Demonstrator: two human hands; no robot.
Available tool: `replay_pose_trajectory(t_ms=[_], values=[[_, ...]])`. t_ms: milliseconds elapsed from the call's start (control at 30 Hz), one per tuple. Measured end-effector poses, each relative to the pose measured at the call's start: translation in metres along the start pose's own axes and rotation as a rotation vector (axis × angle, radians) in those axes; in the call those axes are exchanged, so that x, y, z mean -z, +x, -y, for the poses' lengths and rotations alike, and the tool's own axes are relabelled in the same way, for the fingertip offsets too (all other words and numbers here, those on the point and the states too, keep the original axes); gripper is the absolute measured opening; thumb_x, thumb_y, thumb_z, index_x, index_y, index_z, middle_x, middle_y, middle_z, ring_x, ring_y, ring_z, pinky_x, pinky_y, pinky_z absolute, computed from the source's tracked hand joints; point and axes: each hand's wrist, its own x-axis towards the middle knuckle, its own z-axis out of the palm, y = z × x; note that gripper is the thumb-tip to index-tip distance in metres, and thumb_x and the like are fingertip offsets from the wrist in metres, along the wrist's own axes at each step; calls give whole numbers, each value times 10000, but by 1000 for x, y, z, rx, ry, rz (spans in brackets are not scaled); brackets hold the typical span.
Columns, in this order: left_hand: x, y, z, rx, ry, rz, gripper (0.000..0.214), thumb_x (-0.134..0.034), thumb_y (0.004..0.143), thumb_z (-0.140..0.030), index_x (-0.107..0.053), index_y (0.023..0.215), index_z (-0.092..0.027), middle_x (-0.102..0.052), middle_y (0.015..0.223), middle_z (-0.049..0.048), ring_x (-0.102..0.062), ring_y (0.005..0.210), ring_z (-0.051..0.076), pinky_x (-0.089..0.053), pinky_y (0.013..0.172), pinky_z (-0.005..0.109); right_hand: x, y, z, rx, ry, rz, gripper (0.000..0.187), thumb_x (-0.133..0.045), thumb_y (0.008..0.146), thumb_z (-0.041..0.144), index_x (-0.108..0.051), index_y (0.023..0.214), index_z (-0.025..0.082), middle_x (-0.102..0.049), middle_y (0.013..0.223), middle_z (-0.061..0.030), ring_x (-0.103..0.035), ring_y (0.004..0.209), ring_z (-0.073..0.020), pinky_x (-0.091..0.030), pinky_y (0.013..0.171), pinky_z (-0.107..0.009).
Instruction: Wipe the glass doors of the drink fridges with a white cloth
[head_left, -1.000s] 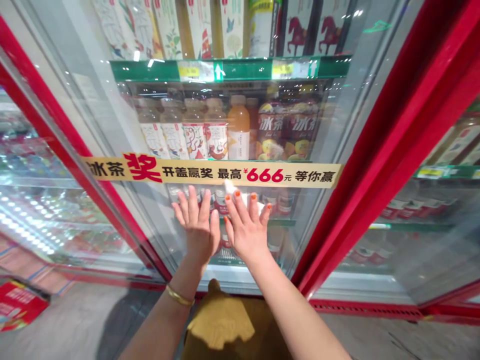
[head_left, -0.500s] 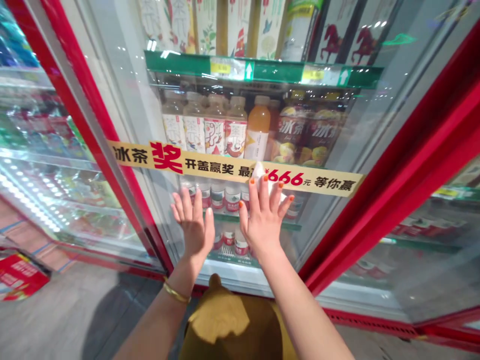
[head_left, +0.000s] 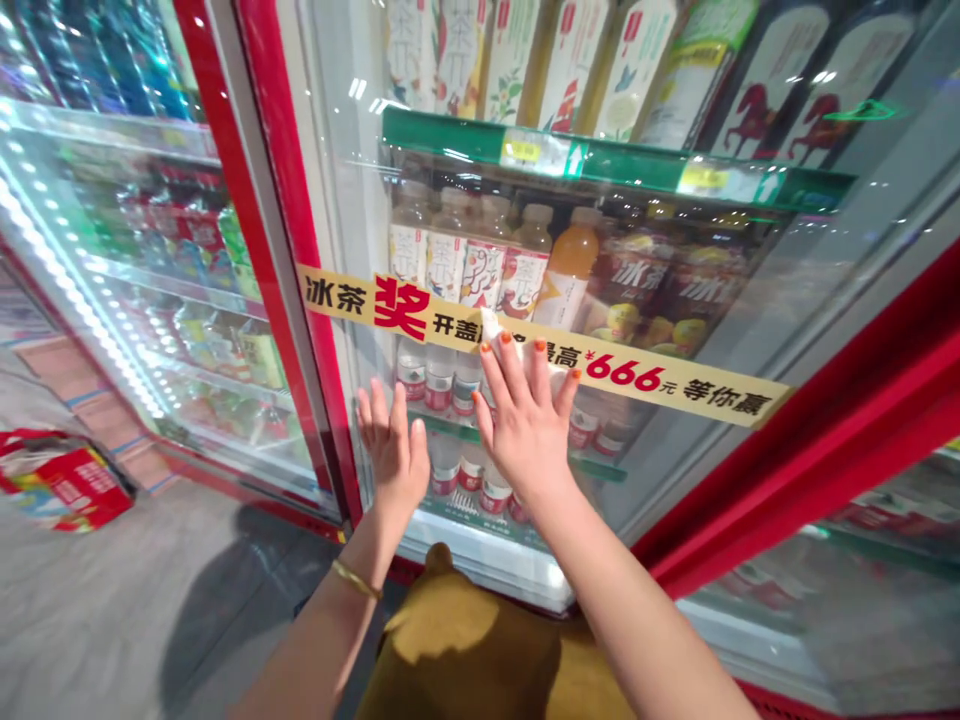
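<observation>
My right hand (head_left: 529,420) lies flat with spread fingers, orange polish on its nails. Beneath it, a white tissue or thin cloth (head_left: 490,324) is pressed to the glass door (head_left: 341,350) of a drinks fridge. Its tip pokes out above the fingertips; the palm hides most of it. The hand overlaps a yellow promotional strip (head_left: 712,388) with black and red lettering. Lower and to the left, my left hand (head_left: 396,450) is raised with stretched fingers and nothing in it, close to the glass; contact I cannot tell. A gold bangle (head_left: 356,580) circles that wrist.
Behind the glass stand several drink bottles (head_left: 570,265) on shelves with green edges (head_left: 622,165). Red door frames (head_left: 817,440) border both sides. Another lit fridge (head_left: 157,130) is at the left. On the grey floor (head_left: 82,620) lies a red package (head_left: 82,490).
My right hand has slid leftward along the yellow strip with the white tissue or cloth beneath it. My left hand stays open near the glass. The view has shifted left.
</observation>
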Motion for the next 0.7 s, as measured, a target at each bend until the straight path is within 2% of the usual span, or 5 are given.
replay_pose_trajectory(t_ms=[100,267,367,533,700], values=[[-6,5,1,48,-36,19,684,-382,1131,-324,-173,1778,-244,-100,1869,149,2,1752,294,-135,1408,614,-19,-31,17,185,43,62,680,-509,1121,382,-300,1756,261,-300,1827,42,27,1751,-229,114,1412,-530],[-6,-70,-3,49,-37,111,651,-429,1112,-330,-307,1747,-251,-332,1809,152,-180,1733,264,-222,1404,569,-47,-143,21,459,104,126,587,-474,1025,138,-604,1575,292,-542,1693,121,-128,1716,-59,1,1420,-323],[2,-74,-1,78,-29,98,644,-432,1113,-332,-320,1743,-265,-321,1817,133,-150,1739,259,-208,1410,561,-33,-105,12,355,87,149,639,-500,1062,217,-448,1694,296,-490,1736,60,-141,1731,-144,18,1430,-448],[-1,-2,11,140,-9,20,676,-363,1133,-355,-187,1776,-241,-136,1869,121,0,1752,266,-115,1421,581,-12,24,19,135,70,37,769,-509,1114,402,-141,1783,313,-291,1833,-13,-130,1739,-345,61,1389,-660],[-18,-24,12,122,-6,-5,652,-396,1115,-302,-290,1750,-198,-251,1836,160,-62,1747,278,-145,1417,598,-41,-41,32,406,75,133,680,-472,1100,276,-300,1757,247,-384,1795,18,-257,1709,-219,-8,1422,-456]])
